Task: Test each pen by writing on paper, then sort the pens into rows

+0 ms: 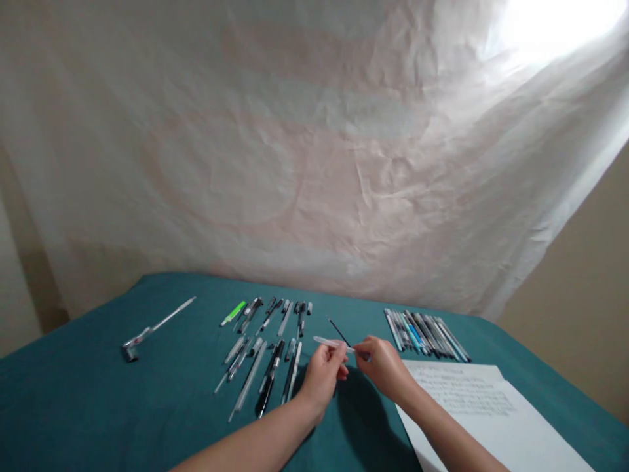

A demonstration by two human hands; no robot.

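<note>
Above the green-covered counter (73,393), our left fingers (338,353) pinch a slim translucent tube (323,341), its end meeting our right fingers (364,347), whose grip we cannot tell, and a loosened pinch could drop it among the pens (250,377).

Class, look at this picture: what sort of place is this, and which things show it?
Probably a makeshift indoor tabletop workspace: a teal cloth covers the work surface, a creased sheet hangs behind it, and a row of pens lies near paper with writing.
</note>
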